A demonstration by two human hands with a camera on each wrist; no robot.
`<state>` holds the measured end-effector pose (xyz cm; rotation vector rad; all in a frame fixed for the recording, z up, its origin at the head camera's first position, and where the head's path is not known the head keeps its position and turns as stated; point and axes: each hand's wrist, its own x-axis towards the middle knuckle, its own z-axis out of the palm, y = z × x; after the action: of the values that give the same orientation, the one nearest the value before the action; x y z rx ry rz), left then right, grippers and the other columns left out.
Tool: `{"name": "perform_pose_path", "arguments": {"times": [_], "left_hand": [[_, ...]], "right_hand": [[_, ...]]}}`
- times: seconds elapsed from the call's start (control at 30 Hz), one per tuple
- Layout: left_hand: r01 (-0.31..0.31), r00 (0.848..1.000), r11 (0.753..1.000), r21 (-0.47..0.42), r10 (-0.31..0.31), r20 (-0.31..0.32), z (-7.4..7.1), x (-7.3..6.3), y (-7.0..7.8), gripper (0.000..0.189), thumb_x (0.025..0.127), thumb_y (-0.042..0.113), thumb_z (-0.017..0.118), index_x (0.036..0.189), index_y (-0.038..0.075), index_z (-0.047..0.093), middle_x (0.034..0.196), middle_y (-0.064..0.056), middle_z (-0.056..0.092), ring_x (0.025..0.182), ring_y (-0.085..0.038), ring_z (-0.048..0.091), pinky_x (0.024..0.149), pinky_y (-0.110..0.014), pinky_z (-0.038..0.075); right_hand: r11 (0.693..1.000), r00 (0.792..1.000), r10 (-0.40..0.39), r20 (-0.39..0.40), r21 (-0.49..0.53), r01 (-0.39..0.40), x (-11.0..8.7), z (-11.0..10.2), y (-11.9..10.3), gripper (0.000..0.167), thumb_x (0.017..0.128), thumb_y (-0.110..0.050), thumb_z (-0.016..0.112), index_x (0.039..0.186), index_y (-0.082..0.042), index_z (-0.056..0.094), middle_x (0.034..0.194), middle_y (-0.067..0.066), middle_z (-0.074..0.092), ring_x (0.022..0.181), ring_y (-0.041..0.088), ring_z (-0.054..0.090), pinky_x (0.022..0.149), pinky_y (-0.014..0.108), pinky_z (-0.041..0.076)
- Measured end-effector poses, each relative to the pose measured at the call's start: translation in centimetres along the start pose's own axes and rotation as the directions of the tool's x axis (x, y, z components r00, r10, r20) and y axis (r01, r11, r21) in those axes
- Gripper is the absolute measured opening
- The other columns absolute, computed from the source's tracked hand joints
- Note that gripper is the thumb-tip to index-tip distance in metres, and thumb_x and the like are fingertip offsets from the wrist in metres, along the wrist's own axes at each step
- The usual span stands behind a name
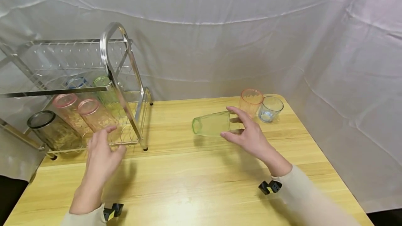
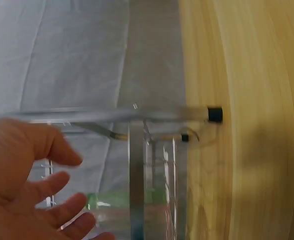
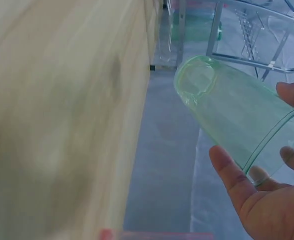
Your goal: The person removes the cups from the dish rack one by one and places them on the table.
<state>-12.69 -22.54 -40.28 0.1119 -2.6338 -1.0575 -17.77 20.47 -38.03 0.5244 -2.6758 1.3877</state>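
Observation:
My right hand [image 1: 251,135] grips a clear green drinking glass [image 1: 213,124] around its rim end. The glass lies sideways in the air above the table, its base pointing left; the right wrist view shows thumb and fingers spread round the rim. My left hand [image 1: 102,156] is at the front of a metal dish rack [image 1: 138,121], its fingers loosely bent and holding nothing. In the head view its fingertips overlap the lower part of a pink glass [image 1: 97,114] in the rack. The left wrist view shows the same hand [image 2: 32,185] beside the rack's bars.
The rack also holds another pink glass [image 1: 67,107], a dark grey glass [image 1: 51,130], a green glass [image 1: 108,93] and a blue-rimmed glass [image 1: 76,82]. An orange-pink glass [image 1: 251,100] and a clear bluish glass [image 1: 270,109] stand at the table's back right. Grey cloth [image 1: 201,44] hangs behind.

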Motion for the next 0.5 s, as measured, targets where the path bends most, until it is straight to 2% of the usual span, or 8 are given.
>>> {"name": "perform_pose_path", "arguments": {"times": [0.07,0.13,0.27,0.37,0.43,0.5], "left_hand": [[-0.033,0.996,0.999,0.033,0.03,0.089,-0.3,0.4,-0.7,0.076,0.086,0.004,0.073,0.155,-0.002,0.042,0.155,-0.036,0.038,0.14,-0.061,0.03,0.107,-0.078,0.03],[-0.062,0.984,0.997,0.052,0.052,0.17,-0.3,0.7,-1.3,0.083,0.087,0.008,0.076,0.159,-0.002,0.035,0.16,-0.037,0.032,0.144,-0.063,0.026,0.108,-0.082,0.027],[-0.12,0.956,0.988,0.098,0.088,0.28,-0.1,1.2,-1.9,0.092,0.089,0.016,0.079,0.162,-0.004,0.028,0.165,-0.036,0.024,0.149,-0.063,0.02,0.113,-0.082,0.023],[-0.157,0.944,0.98,0.124,0.112,0.309,0.2,1.5,-2.0,0.096,0.089,0.021,0.082,0.162,-0.006,0.026,0.165,-0.037,0.023,0.151,-0.061,0.018,0.116,-0.08,0.021],[-0.167,0.942,0.977,0.133,0.118,0.315,0.4,1.7,-1.9,0.098,0.089,0.024,0.084,0.162,-0.006,0.026,0.165,-0.037,0.021,0.152,-0.06,0.016,0.117,-0.08,0.02],[-0.174,0.942,0.975,0.142,0.123,0.313,0.6,2.0,-1.8,0.1,0.089,0.028,0.085,0.162,-0.006,0.025,0.165,-0.038,0.02,0.152,-0.061,0.016,0.117,-0.08,0.019]], "right_hand": [[0.999,1.0,-0.001,0.009,-0.034,0.001,0.6,-0.5,-0.2,0.083,0.089,-0.026,0.088,0.159,-0.023,0.044,0.156,0.012,0.048,0.129,0.037,0.06,0.089,0.045,0.064],[0.998,1.0,0.001,0.022,-0.068,0.001,1.3,-1.0,-0.4,0.085,0.089,-0.028,0.087,0.16,-0.023,0.042,0.157,0.011,0.047,0.13,0.037,0.061,0.088,0.044,0.064],[0.988,0.998,-0.006,0.056,-0.151,0.014,2.8,-2.0,-0.9,0.087,0.091,-0.03,0.086,0.162,-0.022,0.038,0.161,0.013,0.044,0.126,0.039,0.064,0.085,0.048,0.064],[0.973,0.997,-0.009,0.077,-0.228,0.026,4.0,-2.5,-1.4,0.087,0.091,-0.032,0.085,0.162,-0.021,0.038,0.159,0.017,0.045,0.123,0.037,0.065,0.085,0.051,0.062],[0.958,0.995,0.001,0.095,-0.284,0.026,4.9,-2.9,-1.7,0.086,0.091,-0.035,0.085,0.162,-0.02,0.038,0.157,0.019,0.045,0.122,0.037,0.063,0.089,0.053,0.06],[0.94,0.993,0.025,0.115,-0.34,0.015,5.9,-3.1,-2.0,0.086,0.09,-0.038,0.084,0.162,-0.019,0.039,0.158,0.02,0.045,0.128,0.038,0.058,0.096,0.058,0.056]]}}
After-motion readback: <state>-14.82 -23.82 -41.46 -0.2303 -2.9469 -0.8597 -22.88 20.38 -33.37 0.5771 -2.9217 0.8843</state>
